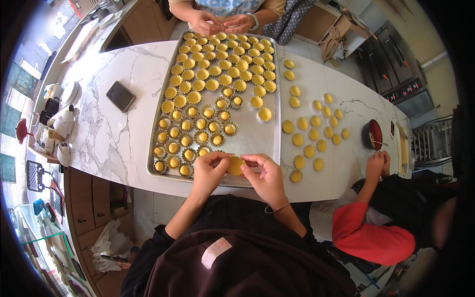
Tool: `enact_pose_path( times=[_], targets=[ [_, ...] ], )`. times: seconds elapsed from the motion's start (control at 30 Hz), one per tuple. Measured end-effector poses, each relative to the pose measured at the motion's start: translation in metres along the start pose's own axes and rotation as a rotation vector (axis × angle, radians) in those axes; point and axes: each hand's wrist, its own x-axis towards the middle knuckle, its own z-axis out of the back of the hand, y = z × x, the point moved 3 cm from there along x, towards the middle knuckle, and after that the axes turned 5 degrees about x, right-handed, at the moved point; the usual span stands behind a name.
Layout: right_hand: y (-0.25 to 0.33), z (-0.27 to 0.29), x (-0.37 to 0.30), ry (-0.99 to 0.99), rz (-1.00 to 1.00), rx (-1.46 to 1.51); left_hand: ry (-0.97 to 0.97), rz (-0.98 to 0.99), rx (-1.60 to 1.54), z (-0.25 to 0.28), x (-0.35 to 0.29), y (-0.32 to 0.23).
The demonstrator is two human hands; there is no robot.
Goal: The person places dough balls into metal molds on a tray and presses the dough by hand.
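Between my left hand point(208, 172) and my right hand point(267, 177) is a yellow tart shell point(235, 166), pinched by the thumbs and fingers of both. It is held just above the near edge of a large metal baking tray point(260, 148). Fluted tart tins with yellow dough balls point(188, 155) cover the tray's near left part. Tins lined with pressed tart shells point(225, 79) fill its far part. A thin bracelet circles my right wrist.
Several more tart shells point(313, 134) stand on the marble table point(101, 143) right of the tray. A phone point(120, 96) lies to the left. Another person's hands point(222, 23) work at the tray's far edge. Someone in red sits at the right by a dark bowl point(374, 134).
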Motion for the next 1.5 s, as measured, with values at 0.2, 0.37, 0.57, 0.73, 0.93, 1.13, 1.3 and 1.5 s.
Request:
enact_pose_path(
  times=[0.2,0.37,0.57,0.73,0.93,1.13,1.3,1.5],
  targets=[
    [0.001,0.007,0.004,0.020,-0.243,0.314,0.010,-0.012,-0.136,-0.001,-0.004,-0.004],
    [-0.005,0.009,0.003,-0.012,-0.290,0.419,0.018,-0.066,-0.216,-0.007,-0.006,-0.002],
    [-0.001,0.012,0.012,0.072,-0.036,-0.105,0.149,-0.249,0.196,-0.003,-0.005,-0.014],
    [-0.013,0.013,0.014,0.030,-0.108,-0.051,0.111,-0.033,-0.108,-0.005,-0.007,-0.012],
    [-0.003,0.012,0.012,-0.018,-0.155,0.105,0.103,0.000,-0.164,-0.008,-0.002,0.001],
    [-0.003,0.015,0.005,0.018,-0.146,0.129,0.103,-0.036,-0.011,-0.016,0.003,0.000],
    [-0.005,0.016,0.002,0.015,-0.176,0.236,0.097,-0.037,-0.001,-0.019,0.002,-0.002],
    [-0.005,0.014,0.003,0.021,-0.148,0.209,0.109,-0.024,0.084,-0.017,0.003,-0.008]
  ],
)
